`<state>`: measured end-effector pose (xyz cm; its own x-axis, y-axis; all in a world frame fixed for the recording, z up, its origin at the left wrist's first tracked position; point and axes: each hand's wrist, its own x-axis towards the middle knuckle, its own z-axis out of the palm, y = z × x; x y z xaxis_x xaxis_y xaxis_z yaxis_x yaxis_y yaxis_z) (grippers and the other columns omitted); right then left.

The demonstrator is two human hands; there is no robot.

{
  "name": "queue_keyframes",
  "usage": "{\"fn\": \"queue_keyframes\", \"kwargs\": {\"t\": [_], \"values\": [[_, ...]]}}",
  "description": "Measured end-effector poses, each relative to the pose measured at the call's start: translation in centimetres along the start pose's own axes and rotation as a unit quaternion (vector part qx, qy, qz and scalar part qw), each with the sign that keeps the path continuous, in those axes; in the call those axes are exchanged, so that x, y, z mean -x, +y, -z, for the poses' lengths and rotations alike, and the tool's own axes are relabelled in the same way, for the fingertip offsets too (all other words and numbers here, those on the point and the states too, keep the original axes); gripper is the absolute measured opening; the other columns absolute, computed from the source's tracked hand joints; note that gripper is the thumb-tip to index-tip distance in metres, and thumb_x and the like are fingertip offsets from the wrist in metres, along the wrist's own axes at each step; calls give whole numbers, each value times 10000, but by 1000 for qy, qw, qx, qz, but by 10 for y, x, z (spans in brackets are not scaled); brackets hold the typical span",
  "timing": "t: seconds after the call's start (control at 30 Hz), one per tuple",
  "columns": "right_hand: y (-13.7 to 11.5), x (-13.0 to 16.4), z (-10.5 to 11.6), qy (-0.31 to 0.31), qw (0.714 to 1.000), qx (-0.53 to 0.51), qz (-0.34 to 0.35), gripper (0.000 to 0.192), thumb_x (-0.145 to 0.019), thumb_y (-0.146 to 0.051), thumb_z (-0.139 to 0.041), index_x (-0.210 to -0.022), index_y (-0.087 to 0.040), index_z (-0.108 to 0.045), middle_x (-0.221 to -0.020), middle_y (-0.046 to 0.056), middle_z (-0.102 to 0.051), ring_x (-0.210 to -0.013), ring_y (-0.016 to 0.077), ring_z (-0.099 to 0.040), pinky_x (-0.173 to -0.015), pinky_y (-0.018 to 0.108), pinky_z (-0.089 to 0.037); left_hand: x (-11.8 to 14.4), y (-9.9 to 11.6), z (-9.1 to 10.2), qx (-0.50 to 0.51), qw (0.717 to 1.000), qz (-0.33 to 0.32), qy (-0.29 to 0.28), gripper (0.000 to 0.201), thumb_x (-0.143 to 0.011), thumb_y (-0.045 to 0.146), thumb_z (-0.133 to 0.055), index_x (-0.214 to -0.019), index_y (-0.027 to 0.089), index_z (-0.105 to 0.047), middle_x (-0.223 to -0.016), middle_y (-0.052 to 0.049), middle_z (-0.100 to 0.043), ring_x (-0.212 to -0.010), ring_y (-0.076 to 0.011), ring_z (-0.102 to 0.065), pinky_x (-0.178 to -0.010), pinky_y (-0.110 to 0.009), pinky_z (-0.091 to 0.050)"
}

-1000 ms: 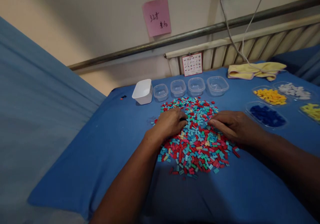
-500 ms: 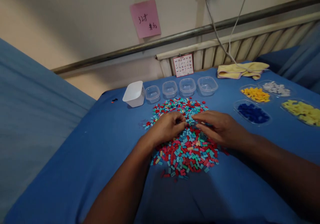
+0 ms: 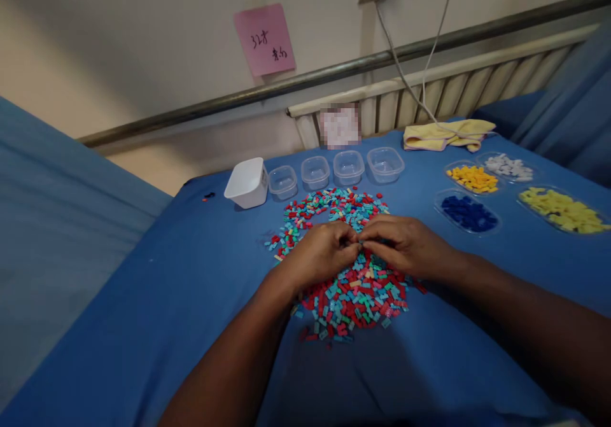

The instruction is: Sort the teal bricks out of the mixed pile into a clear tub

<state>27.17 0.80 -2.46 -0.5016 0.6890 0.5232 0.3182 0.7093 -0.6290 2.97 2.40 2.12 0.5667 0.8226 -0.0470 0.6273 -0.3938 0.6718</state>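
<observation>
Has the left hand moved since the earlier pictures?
Yes. Judged against the white tub, the left hand has moved right, toward the right hand.

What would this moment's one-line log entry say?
left hand: over brick pile | right hand: over pile, beside left | grips: unclear

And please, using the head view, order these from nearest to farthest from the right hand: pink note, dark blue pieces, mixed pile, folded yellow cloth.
From the right hand:
1. Mixed pile, partly beneath it.
2. Dark blue pieces, to its right.
3. Folded yellow cloth, farther back.
4. Pink note, on the wall, left.
</observation>
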Motion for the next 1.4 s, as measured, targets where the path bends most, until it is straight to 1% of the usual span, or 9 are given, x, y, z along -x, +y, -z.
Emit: {"fn": "queue_keyframes", "kwargs": {"t": [0.2,0.37,0.47,0.7,0.93,1.13,1.27,1.33,1.4], "values": [[-5,-2,3,56,998,5,-39,147,-1054,-160,-667,-1074,-250,-781,-1021,26,-828,-923,196,-784,-858,343,-603,0,6,-6,-24,999,-21,6,91,-912,195,-648,-883,185,-735,-840,-1,-704,-719,-143,-598,-689,-291,-403],[3,1,10,35,995,94,-7,169,-1058,-257,-710,-1209,-232,-782,-1102,91,-829,-1013,266,-791,-892,408,-641,0,-1,-3,119,992,24,39,209,-969,375,-706,-947,175,-761,-810,5,-678,-704,-137,-556,-662,-278,-409],[2,2,6,35,995,90,34,286,-1067,-255,-714,-1351,-249,-752,-1246,116,-824,-1143,282,-789,-976,441,-654,-1,-3,-9,232,970,50,43,286,-939,452,-766,-958,167,-777,-807,9,-665,-683,-116,-515,-656,-263,-399],[-3,2,3,36,995,92,27,168,-1104,-236,-669,-1222,-260,-785,-1121,89,-828,-1012,247,-802,-864,386,-666,-7,6,-36,452,877,128,98,460,-736,475,-972,-989,149,-769,-858,-32,-732,-768,-138,-673,-784,-283,-537],[-2,1,-1,13,993,116,16,138,-1109,-206,-652,-1181,-223,-768,-1063,87,-806,-960,246,-785,-834,377,-630,-6,5,-36,466,867,118,132,441,-710,343,-1005,-1002,154,-733,-860,-5,-718,-791,-112,-659,-784,-246,-511],[1,2,-3,2,988,156,3,132,-1098,-185,-621,-1130,-213,-747,-1049,99,-772,-941,258,-751,-830,390,-601,-2,12,-33,483,854,167,99,582,-753,339,-989,-1247,151,-746,-959,-63,-800,-835,-144,-730,-810,-266,-551],[1,2,-4,21,993,113,-34,171,-1030,-155,-634,-1119,-236,-755,-1063,91,-787,-941,256,-746,-826,390,-584,2,10,-31,443,883,138,69,532,-867,401,-920,-1311,146,-775,-1147,-138,-829,-1024,-218,-789,-933,-333,-604],[-1,0,-5,49,993,36,-99,160,-984,-183,-684,-1106,-241,-771,-999,69,-791,-868,238,-738,-784,379,-577,1,-1,-23,329,934,93,103,449,-961,403,-823,-1339,163,-784,-1253,-150,-825,-1146,-259,-785,-1056,-408,-602],[-3,-5,-4,94,970,-92,-205,129,-940,-233,-745,-1065,-237,-776,-884,37,-771,-750,209,-709,-704,351,-568,-4,-18,-10,136,975,51,166,416,-1049,368,-695,-1412,177,-766,-1419,-153,-779,-1359,-293,-716,-1224,-473,-524]]}}
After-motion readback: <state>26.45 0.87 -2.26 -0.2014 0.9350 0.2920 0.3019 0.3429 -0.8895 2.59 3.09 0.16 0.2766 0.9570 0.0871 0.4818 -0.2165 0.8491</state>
